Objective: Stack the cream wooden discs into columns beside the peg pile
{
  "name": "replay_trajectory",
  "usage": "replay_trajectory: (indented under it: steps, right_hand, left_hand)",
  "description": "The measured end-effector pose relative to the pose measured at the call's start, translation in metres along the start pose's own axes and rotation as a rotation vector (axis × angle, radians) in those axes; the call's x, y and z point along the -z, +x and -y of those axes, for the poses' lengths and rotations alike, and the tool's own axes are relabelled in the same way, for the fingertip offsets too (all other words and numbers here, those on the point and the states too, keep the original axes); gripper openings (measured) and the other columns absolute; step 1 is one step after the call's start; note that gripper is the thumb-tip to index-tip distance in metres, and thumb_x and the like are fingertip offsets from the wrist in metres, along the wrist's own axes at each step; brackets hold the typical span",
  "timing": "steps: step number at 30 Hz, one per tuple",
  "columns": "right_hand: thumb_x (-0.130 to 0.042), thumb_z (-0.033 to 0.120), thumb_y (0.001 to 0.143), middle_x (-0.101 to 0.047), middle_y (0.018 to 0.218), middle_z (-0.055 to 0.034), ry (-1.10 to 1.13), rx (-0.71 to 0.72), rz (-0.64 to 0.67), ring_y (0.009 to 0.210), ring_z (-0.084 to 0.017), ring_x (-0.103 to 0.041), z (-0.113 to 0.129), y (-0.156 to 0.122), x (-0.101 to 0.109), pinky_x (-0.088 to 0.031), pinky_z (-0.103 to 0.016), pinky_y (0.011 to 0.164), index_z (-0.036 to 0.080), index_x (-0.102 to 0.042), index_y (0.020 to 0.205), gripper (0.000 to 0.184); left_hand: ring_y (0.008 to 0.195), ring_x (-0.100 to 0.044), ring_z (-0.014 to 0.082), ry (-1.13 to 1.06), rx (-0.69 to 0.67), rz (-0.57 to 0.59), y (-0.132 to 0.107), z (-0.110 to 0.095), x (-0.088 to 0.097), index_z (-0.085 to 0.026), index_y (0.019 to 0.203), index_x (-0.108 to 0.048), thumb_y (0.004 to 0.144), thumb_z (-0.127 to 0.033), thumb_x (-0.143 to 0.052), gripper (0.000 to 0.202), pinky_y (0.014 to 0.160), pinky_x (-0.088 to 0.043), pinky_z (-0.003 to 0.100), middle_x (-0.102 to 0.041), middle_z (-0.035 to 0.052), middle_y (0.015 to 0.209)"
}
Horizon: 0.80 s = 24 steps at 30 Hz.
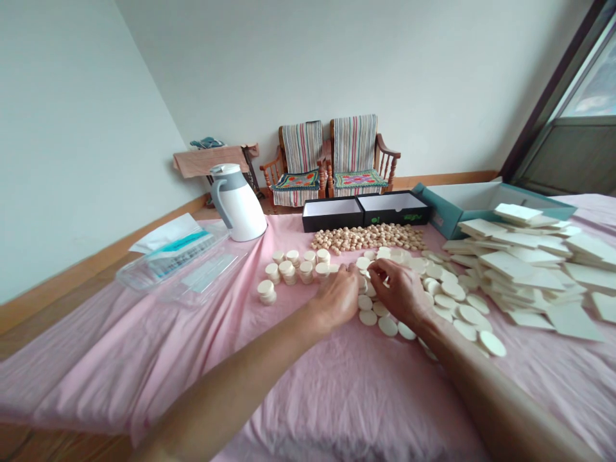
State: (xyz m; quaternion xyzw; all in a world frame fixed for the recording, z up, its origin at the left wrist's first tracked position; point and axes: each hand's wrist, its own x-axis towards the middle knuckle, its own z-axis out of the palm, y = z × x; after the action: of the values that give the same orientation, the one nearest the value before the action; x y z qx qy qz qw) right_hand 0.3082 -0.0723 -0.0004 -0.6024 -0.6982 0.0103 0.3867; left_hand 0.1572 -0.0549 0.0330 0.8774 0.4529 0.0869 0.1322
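Pale round wooden discs [453, 290] lie loosely spread on the pink cloth around my right hand [399, 289]. That hand is curled, thumb and fingertips drawn together over the discs; whatever they pinch is too small to make out. Just left of it, my left hand [339, 294] is closed, its back toward me, at the edge of the spread. Its fingers hide whatever is in them. Beside the left hand, short stacks of discs [287, 272] stand in rough rows, with one stack [266, 292] nearer to me.
Small wooden beads [368, 238] lie in front of two black box trays [332, 221]. A teal box [445, 218] and a heap of square wooden sheets [522, 263] are at right. A white jug [245, 212] and clear plastic packaging [192, 269] stand left. Two chairs [356, 151] are behind.
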Motion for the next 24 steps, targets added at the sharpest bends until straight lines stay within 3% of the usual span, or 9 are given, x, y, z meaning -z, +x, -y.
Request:
replay_trajectory:
  steps: [4,8,11,15,17,20,24]
  right_hand:
    - [-0.045,0.024,0.082,-0.062,0.071,-0.0012,-0.007,-0.014,0.005,0.064,-0.013,-0.053,0.001,-0.001,0.000,-0.035,-0.023,0.059,0.020,-0.060,0.079,0.016]
    - [-0.046,0.024,0.082,-0.062,0.072,-0.0005,-0.014,-0.022,0.011,0.064,-0.013,-0.053,0.003,-0.001,0.001,-0.035,-0.023,0.059,0.020,-0.060,0.079,0.015]
    - [-0.046,0.024,0.082,-0.061,0.071,-0.0004,-0.018,-0.023,0.002,0.063,-0.013,-0.052,0.004,-0.001,0.001,-0.035,-0.023,0.059,0.020,-0.060,0.078,0.016]
    - [-0.046,0.023,0.082,-0.061,0.071,-0.0010,-0.002,-0.002,0.004,0.063,-0.013,-0.052,0.002,-0.001,0.000,-0.035,-0.023,0.059,0.020,-0.060,0.078,0.016]
    - [-0.046,0.024,0.082,-0.061,0.071,-0.0013,-0.001,0.000,0.006,0.063,-0.013,-0.052,0.002,-0.001,-0.001,-0.035,-0.023,0.059,0.020,-0.060,0.078,0.016]
    - [-0.045,0.024,0.082,-0.061,0.071,-0.0015,-0.001,-0.003,0.006,0.064,-0.013,-0.052,0.001,-0.001,-0.002,-0.036,-0.023,0.060,0.020,-0.060,0.078,0.016]
    - [-0.045,0.025,0.083,-0.062,0.072,-0.0016,-0.004,-0.009,0.015,0.064,-0.013,-0.053,0.001,-0.001,-0.003,-0.036,-0.023,0.061,0.020,-0.059,0.077,0.016]
  left_hand:
    - [0.102,-0.059,0.0293,0.162,0.057,-0.001,0.005,0.000,0.003,-0.008,0.121,-0.046,0.083,-0.005,-0.034,0.040,0.083,-0.047,0.039,-0.059,0.0211,0.111]
    - [0.097,-0.061,0.0299,0.171,0.049,0.016,0.007,0.002,0.002,-0.007,0.117,-0.049,0.084,-0.007,-0.034,0.036,0.079,-0.048,0.038,-0.063,0.0201,0.102]
    - [0.091,-0.062,0.0278,0.080,-0.038,-0.007,0.003,0.004,-0.001,-0.011,0.112,-0.052,0.081,-0.009,-0.040,0.033,0.077,-0.049,0.036,-0.065,0.0156,0.098]
    - [0.096,-0.061,0.0236,0.013,-0.159,-0.120,-0.003,0.004,-0.007,-0.015,0.115,-0.049,0.079,-0.005,-0.037,0.038,0.083,-0.048,0.034,-0.063,0.0115,0.105]
    - [0.100,-0.059,0.0240,0.035,-0.135,-0.125,-0.002,0.004,-0.009,-0.014,0.118,-0.046,0.080,-0.005,-0.037,0.040,0.087,-0.046,0.035,-0.060,0.0132,0.111]
    - [0.107,-0.056,0.0265,0.115,-0.019,-0.035,0.004,0.003,-0.008,-0.011,0.122,-0.043,0.084,-0.008,-0.035,0.039,0.089,-0.045,0.037,-0.056,0.0184,0.118]
    - [0.109,-0.055,0.0287,0.177,0.046,0.041,0.011,0.000,-0.004,-0.008,0.121,-0.043,0.087,-0.011,-0.034,0.035,0.089,-0.045,0.039,-0.057,0.0211,0.114]
